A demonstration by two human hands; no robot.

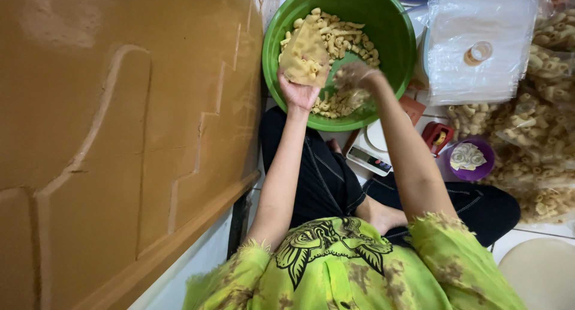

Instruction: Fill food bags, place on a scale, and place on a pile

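Macaroni crackers [341,38], pale yellow and curled, are what both my hands are busy with, and they lie in the green basin [392,23] in front of my crossed legs. Nearest to me is my green patterned shirt [347,268], then my dark trousers [317,172]. A small white kitchen scale [371,154] sits on the floor just beyond my knee, with a red object [436,136] and a purple bowl [473,160] beside it to the right. Further out, my left hand [299,91] grips a small clear bag [304,55] partly filled with the crackers, holding it upright over the basin. My right hand [358,76] is blurred; it seems loosely cupped over the crackers, perhaps holding a few, but I cannot tell for sure. To the right of the basin lies a stack of empty plastic bags [479,46], and filled packets of crackers [539,136] are piled past it. A brown wooden panel [120,136] stands along my left.
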